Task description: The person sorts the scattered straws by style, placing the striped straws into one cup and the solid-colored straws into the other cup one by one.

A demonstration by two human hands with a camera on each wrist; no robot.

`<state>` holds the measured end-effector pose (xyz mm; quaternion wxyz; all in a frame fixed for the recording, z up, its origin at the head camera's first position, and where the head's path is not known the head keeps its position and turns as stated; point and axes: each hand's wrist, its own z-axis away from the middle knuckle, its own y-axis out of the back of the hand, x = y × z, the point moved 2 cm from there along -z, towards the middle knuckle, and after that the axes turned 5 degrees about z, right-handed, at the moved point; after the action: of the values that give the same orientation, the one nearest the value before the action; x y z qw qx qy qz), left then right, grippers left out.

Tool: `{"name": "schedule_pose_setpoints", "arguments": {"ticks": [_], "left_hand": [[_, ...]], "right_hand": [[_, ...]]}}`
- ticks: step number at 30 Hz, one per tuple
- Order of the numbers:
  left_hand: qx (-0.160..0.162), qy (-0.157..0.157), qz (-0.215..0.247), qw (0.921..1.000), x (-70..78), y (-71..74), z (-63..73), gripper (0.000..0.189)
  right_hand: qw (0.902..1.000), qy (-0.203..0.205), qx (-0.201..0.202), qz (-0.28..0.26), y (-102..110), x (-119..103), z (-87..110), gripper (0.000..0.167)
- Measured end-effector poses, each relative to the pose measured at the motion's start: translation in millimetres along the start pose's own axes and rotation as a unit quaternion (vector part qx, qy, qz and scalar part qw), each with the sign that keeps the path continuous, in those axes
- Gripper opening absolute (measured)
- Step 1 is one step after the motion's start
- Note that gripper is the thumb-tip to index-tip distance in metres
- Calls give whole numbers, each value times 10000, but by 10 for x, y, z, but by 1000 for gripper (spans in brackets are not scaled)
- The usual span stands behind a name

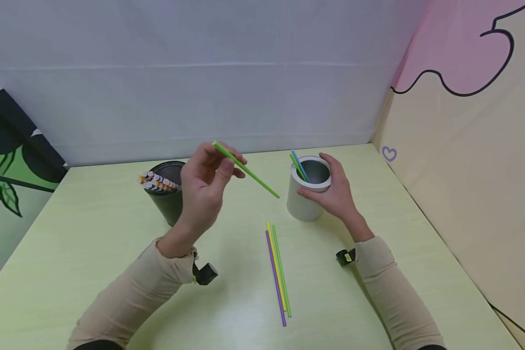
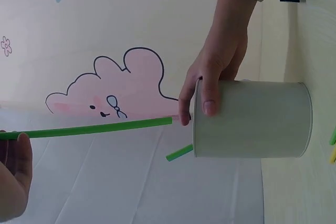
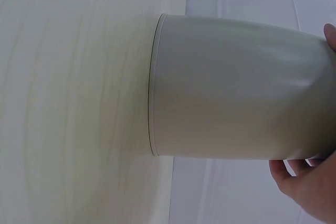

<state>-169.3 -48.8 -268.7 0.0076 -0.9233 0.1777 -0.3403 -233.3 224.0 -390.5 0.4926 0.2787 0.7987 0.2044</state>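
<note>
Between thumb and fingers my left hand (image 1: 207,187) pinches a green straw (image 1: 249,172), held in the air and slanting down toward the white cup. In the left wrist view the straw (image 2: 100,128) ends short of the cup's rim. My right hand (image 1: 332,192) grips the white cup (image 1: 304,201) near its top, thumb in front and fingers round the far side. The cup stands upright on the table; a blue straw (image 1: 300,166) and a green one lean inside it. The right wrist view shows the cup's side (image 3: 236,87) close up.
Behind my left hand, a dark cup (image 1: 166,206) holds several striped straws (image 1: 157,182). A purple straw (image 1: 275,279), a yellow straw (image 1: 276,267) and a green straw (image 1: 282,272) lie side by side on the table (image 1: 236,301). A pale curtain (image 1: 201,97) hangs behind.
</note>
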Motion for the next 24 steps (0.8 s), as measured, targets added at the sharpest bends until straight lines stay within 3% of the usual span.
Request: {"name": "schedule_pose_setpoints", "arguments": {"ticks": [12,24], "left_hand": [[124,-85,353,9993,-114,-97,-116,13],[406,174,274,9986,-440,-247,-254,14]], "right_hand": [[10000,10,41,34,50,-1,-14,96],[10000,-17,9,-18,0,7,15,97]]}}
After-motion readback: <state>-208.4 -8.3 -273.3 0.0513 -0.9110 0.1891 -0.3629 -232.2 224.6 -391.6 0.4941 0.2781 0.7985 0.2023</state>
